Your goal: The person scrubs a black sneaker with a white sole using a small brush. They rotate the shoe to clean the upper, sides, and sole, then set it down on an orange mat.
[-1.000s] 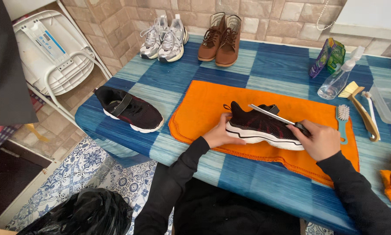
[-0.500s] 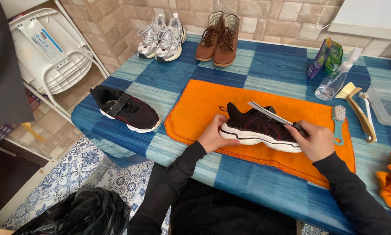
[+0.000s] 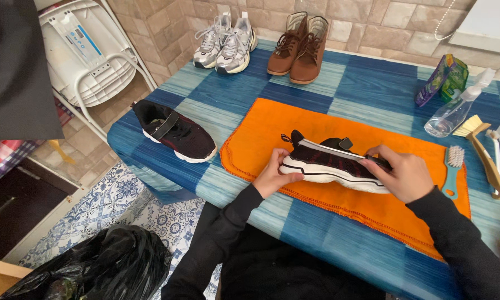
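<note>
In the middle of the frame a black knitted sneaker with a white sole (image 3: 330, 165) lies on its side on an orange felt cloth (image 3: 366, 205), which covers part of a blue checked table (image 3: 327, 261). The left hand (image 3: 273, 178) grips the heel end, and the right hand (image 3: 403, 175) presses on the toe end. A second black sneaker (image 3: 175, 130) stands at centre left. Silver sneakers (image 3: 225, 41) and brown boots (image 3: 297, 47) stand at the top. A clear spray bottle (image 3: 455, 108) and brushes (image 3: 472, 153) lie at right.
</note>
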